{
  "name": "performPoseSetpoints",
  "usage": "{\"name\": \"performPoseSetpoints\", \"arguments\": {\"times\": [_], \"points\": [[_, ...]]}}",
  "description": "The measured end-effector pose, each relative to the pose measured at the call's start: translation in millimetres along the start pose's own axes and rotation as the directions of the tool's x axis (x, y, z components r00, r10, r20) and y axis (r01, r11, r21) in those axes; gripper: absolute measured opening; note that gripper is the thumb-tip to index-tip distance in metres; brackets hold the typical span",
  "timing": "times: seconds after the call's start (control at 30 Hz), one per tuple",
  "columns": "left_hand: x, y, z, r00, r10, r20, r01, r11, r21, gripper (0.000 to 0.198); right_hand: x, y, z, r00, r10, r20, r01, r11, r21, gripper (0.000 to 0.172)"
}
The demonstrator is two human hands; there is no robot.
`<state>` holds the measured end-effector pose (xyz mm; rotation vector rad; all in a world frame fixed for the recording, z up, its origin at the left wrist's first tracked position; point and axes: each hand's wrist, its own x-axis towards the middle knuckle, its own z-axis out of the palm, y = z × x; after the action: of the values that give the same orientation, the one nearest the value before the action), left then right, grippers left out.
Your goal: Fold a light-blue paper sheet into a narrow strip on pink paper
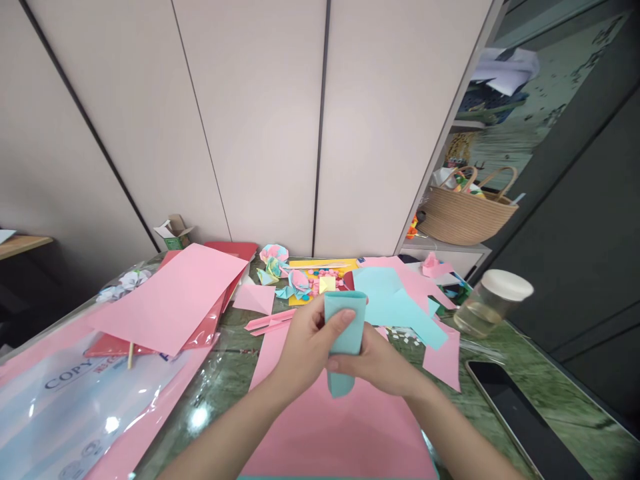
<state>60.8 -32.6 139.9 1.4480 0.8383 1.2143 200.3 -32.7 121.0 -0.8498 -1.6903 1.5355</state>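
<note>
Between my two hands is a folded piece of light blue paper [349,335], flattened into a narrow upright tube with an opening at its top. My left hand [320,333] grips its upper left part, thumb across the front. Lower down, my right hand [373,360] closes on it from the right, its thumb pressed over the front. Most of the fingers are hidden behind the paper. Beneath both hands lies a large pink sheet [330,433] on the green table.
Folded paper flowers [300,283] and pink beads lie at the back. Blue paper [380,297] and pink scraps spread right of them. A lidded jar [493,303] and a phone [523,417] stand and lie at right. Pink sheets [175,297] and a plastic paper pack [100,413] cover the left.
</note>
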Motion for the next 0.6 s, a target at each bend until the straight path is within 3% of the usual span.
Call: {"name": "performPoseSetpoints", "arguments": {"times": [0.17,0.3,0.47,0.6], "points": [[-2.8,-0.2,3.4,0.998,0.057,0.025,-0.055,0.998,-0.042,0.026,-0.1,-0.7,10.0,0.988,0.028,-0.155,-0.037,0.997,-0.061,0.015],[-5.3,-1.5,3.5,0.994,0.097,0.047,-0.095,0.994,-0.052,0.026,0.4,0.5,12.3,0.977,0.006,-0.213,-0.021,0.997,-0.068,0.016],[-2.1,-0.5,2.1,0.99,0.003,0.142,0.01,0.996,-0.09,0.04,1.7,4.6,11.6,0.98,-0.082,-0.181,0.059,0.99,-0.127,0.005],[2.3,-0.1,1.5,0.987,-0.067,0.149,0.079,0.994,-0.077,0.026,3.1,7.6,12.5,0.979,-0.047,-0.196,0.021,0.991,-0.133,0.009]]}}
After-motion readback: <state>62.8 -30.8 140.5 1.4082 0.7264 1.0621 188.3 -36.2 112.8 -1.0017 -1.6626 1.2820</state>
